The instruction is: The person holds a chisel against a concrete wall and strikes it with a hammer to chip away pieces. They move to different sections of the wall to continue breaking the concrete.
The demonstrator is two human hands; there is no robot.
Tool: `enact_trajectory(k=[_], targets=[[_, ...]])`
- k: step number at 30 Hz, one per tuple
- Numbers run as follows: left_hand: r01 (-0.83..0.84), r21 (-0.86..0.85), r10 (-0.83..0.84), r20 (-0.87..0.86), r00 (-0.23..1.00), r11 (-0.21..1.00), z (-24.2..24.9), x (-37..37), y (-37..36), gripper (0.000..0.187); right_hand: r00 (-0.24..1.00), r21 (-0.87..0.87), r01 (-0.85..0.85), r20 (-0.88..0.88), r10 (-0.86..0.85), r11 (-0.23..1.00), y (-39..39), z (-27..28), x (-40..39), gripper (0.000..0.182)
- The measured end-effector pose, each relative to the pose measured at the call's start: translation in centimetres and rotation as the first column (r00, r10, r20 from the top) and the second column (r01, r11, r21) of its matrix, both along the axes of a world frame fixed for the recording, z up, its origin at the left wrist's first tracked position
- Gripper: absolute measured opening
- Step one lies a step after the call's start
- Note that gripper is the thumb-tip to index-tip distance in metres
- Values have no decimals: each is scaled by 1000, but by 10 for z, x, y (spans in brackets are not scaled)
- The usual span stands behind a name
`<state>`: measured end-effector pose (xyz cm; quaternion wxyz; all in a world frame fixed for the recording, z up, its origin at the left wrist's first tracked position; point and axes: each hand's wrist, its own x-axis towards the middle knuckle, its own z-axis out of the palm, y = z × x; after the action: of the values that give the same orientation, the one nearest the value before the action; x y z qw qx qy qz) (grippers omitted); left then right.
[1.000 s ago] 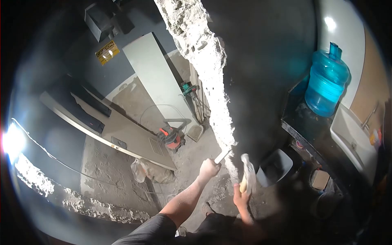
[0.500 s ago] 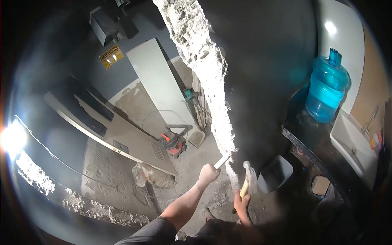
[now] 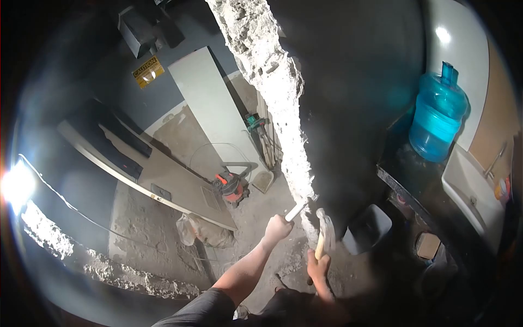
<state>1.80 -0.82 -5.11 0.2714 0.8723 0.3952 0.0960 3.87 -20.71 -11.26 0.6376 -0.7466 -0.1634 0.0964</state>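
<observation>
My left hand [image 3: 278,229] is closed around a pale, dust-whitened chisel [image 3: 295,211], its far end against the rough broken edge [image 3: 286,120] of a wall. In my right hand [image 3: 318,266] is a hammer [image 3: 320,245], gripped by its light-coloured handle. The hammer head is blurred by motion and sits just right of the wall edge, below and apart from the chisel. White plaster and crumbled masonry show along the edge, brightly lit.
A blue water jug [image 3: 438,117] stands on a dark counter [image 3: 406,188] beside a white sink [image 3: 468,191]. Below is a grey bin [image 3: 368,229]. A red and black vacuum cleaner [image 3: 231,188], a leaning white panel [image 3: 210,101] and a plastic bag [image 3: 204,231] lie ahead and left.
My right hand and the hammer have moved left, bringing the hammer head closer to the chisel and the wall edge. My left hand stays almost in place with the chisel.
</observation>
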Motion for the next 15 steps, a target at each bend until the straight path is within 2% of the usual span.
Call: enact_trajectory(k=[1,3,4,5,7,8,9,11,13,14,15], targets=[[-2,-2,2,14,1000,1000,3,6,3,33,1000,-6,1,2,-1,1000,3,18,5,29],[-40,-76,34,-76,997,996,2,8,5,35,906,345,86,364,-218,934,0,32,2,18],[-50,-87,41,-94,995,995,2,9,4,37,992,339,-93,113,57,936,-7,6,1,14],[-53,-96,44,-99,994,994,5,9,2,37,800,436,3,540,-264,900,7,24,8,16],[-60,-96,51,-89,995,994,12,10,-1,38,910,299,-41,404,-88,953,8,4,10,17],[-87,-121,69,-140,988,989,14,11,-1,38,956,182,-104,289,48,978,19,-24,9,21],[-74,-139,54,-145,988,987,14,11,-1,38,903,64,76,418,-96,995,45,-67,10,32],[-58,-119,42,-128,991,991,15,9,1,39,999,-219,-9,49,21,976,32,-28,8,36],[-34,-66,27,-109,994,997,13,8,6,40,996,-41,-78,-46,76,996,19,-7,11,39],[-28,-91,18,-109,994,995,13,7,7,40,1000,-99,-24,-1,24,995,11,15,4,32],[-22,-116,4,-153,988,993,14,7,9,39,1000,-111,-24,-8,24,993,9,10,2,32]])
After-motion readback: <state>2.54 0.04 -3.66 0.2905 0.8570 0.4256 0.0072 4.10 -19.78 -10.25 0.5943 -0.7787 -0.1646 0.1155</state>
